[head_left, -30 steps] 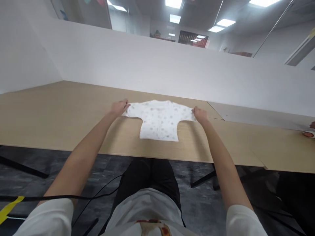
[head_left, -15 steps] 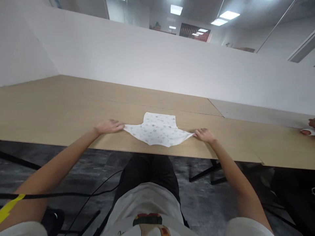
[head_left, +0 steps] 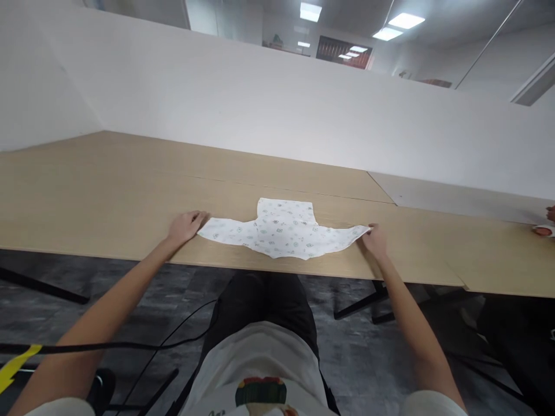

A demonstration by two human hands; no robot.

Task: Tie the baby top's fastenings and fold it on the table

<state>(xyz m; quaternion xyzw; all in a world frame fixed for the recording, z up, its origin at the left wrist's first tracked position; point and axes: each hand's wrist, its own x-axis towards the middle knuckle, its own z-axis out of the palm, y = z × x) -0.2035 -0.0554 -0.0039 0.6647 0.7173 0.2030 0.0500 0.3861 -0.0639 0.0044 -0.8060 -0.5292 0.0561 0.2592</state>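
A small white long-sleeved shirt (head_left: 288, 228) with a scattered dark print lies on the wooden table (head_left: 130, 190), its sleeves stretched out to both sides and its body pointing away from me. My left hand (head_left: 186, 226) rests at the end of the left sleeve, fingers closed at the cuff. At the opposite cuff, my right hand (head_left: 375, 240) pinches the end of the right sleeve, slightly above the tabletop. The fingertips of both hands are partly hidden.
A white wall (head_left: 234, 104) stands behind the table. At the far right edge another person's hand (head_left: 550, 212) shows near a white and red thing (head_left: 543, 231). A black cable (head_left: 130, 345) with yellow tape (head_left: 15, 364) crosses below the table's front edge.
Both hands have moved apart, left hand to the left and right hand to the right. The sleeves, bunched and short before, are now drawn out longer and flatter.
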